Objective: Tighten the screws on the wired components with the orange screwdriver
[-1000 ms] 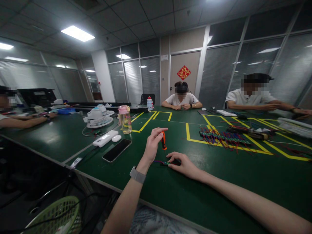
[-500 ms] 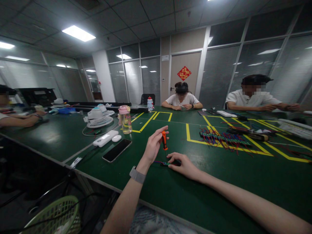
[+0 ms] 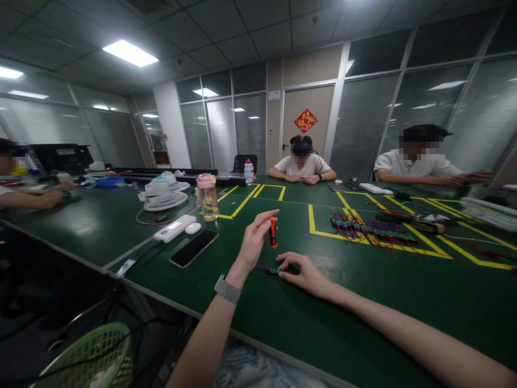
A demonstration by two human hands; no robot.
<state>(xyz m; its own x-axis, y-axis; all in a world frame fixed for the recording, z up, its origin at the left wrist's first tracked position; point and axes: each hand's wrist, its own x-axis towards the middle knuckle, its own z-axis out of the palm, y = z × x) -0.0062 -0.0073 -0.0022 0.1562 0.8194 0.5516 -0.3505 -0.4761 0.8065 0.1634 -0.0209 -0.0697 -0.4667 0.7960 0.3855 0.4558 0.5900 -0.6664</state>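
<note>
My left hand (image 3: 253, 241) is closed around the top of an orange and black screwdriver (image 3: 273, 235), held upright. Its thin shaft points down, and the tip meets a small green circuit board (image 3: 273, 271) on the green table (image 3: 323, 328). My right hand (image 3: 301, 274) pinches the board's right side and steadies it against the table; the fingers cover that end. Red and blue wires (image 3: 262, 267) run out from the board's left end.
Left of my hands lie a black phone (image 3: 194, 248), a white power strip (image 3: 175, 229) and a pink-lided bottle (image 3: 207, 198). A row of wired circuit boards (image 3: 371, 229) lies at right, across yellow tape. Several people sit around the table; a green basket (image 3: 86, 355) stands below its edge.
The fingers of my left hand have curled a little closer about the screwdriver's handle. My right hand and the board stay in place.
</note>
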